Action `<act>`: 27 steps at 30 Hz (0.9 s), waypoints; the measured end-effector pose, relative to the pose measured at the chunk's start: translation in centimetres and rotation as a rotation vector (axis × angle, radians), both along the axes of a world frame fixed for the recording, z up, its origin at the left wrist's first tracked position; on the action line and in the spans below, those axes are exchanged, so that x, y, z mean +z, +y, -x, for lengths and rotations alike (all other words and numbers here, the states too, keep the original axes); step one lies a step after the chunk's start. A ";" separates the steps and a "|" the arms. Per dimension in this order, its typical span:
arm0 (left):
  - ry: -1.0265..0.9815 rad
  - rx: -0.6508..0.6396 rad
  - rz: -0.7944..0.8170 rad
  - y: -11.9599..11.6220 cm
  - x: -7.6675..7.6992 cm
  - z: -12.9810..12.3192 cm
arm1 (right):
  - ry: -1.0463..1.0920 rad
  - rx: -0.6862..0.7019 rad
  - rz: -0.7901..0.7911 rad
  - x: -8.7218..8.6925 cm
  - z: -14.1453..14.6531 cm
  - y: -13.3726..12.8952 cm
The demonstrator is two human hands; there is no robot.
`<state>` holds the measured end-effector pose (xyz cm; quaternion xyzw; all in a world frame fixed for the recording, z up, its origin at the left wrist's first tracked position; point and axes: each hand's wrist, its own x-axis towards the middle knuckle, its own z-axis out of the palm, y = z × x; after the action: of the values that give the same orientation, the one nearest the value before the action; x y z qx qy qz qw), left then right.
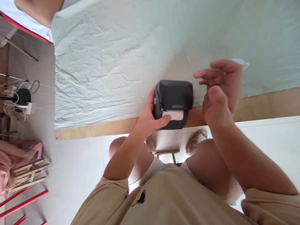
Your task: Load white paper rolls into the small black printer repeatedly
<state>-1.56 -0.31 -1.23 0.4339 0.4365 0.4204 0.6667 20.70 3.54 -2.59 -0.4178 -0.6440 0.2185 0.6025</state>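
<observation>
A small black receipt printer [176, 93] is at the table's near edge, with a strip of white paper [177, 115] coming out across its front. My left hand [150, 117] grips its left side, the thumb pressed on the paper and the other fingers hidden behind the body. To the right of the printer, and apart from it, my right hand [221, 89] is raised with its fingers apart and curved. Just beyond this hand shows a small white piece [241, 63], partly hidden; whether it touches the fingers is unclear.
A wrinkled pale green cloth [105, 62] covers the table, its wooden edge [98, 130] bare along the front. Another person's arm [39, 12] rests at the far left corner. Tangled white cables [14, 107], a wooden rack [30, 175] and red bars [23, 204] are on the left.
</observation>
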 end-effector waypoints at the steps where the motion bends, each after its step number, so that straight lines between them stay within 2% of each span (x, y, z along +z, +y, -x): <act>1: -0.006 -0.001 0.000 -0.1 0.0 0.0 | -0.022 0.008 0.021 0.1 0.0 -0.2; 5: -0.072 -0.010 -0.010 -0.1 0.4 -0.1 | -0.190 0.129 0.095 0.2 0.1 -0.7; 9: -0.090 0.028 0.081 -0.1 1.0 -0.6 | -0.299 0.227 0.128 -0.5 -0.1 -0.5; 18: -0.093 0.048 0.181 -0.2 1.7 -1.0 | -0.309 0.250 0.204 -0.9 -0.9 0.1; 24: -0.111 0.053 0.154 -0.1 1.2 -0.8 | -0.306 0.246 0.256 -0.7 -0.6 0.0; 27: -0.136 0.077 0.150 -0.1 1.0 -0.9 | -0.285 0.242 0.214 -0.5 -0.4 -0.1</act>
<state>-0.67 -0.44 -0.26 0.3360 0.4371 0.4403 0.7087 21.06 3.40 -3.13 -0.4255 -0.7413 0.2953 0.4268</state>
